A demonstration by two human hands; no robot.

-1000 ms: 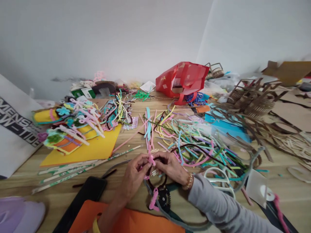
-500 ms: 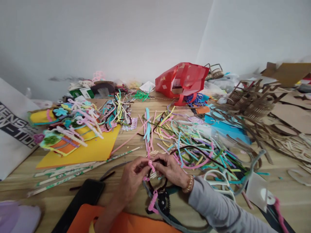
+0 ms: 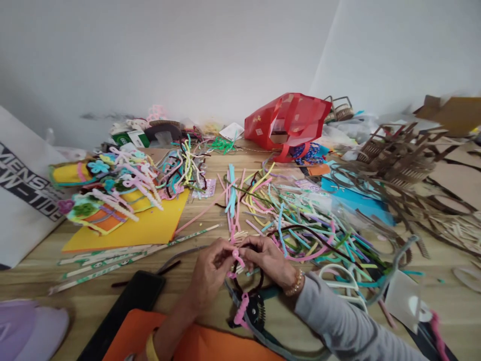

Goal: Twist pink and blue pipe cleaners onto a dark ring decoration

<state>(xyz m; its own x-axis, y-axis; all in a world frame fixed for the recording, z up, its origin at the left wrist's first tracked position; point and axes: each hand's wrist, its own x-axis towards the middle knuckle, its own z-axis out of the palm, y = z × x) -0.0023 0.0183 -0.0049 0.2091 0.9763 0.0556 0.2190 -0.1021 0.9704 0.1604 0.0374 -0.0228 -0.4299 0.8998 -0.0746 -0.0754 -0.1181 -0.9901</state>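
My left hand [image 3: 212, 268] and my right hand [image 3: 266, 260] pinch a short pink pipe cleaner [image 3: 236, 256] between their fingers, close above the table. A dark brown pipe cleaner loop [image 3: 244, 281] hangs below them, and a thicker pink piece [image 3: 241, 309] lies lower down. Its link to the held piece is hidden. Under my right wrist sits a black serrated tool with teal handles [image 3: 255, 311]. A loose heap of multicoloured pipe cleaners [image 3: 300, 225] lies just beyond my right hand.
On the wooden table [image 3: 45, 276] lie a yellow foam sheet [image 3: 131, 225] with pipe cleaner flowers [image 3: 112, 185], a black phone [image 3: 131, 301] and an orange sheet [image 3: 188, 341]. Farther back stand a red bag [image 3: 287, 120] and woven brown baskets [image 3: 398, 155].
My hands stay together on the pink pipe cleaner, with small finger shifts. The whole view has moved slightly as my head moved.
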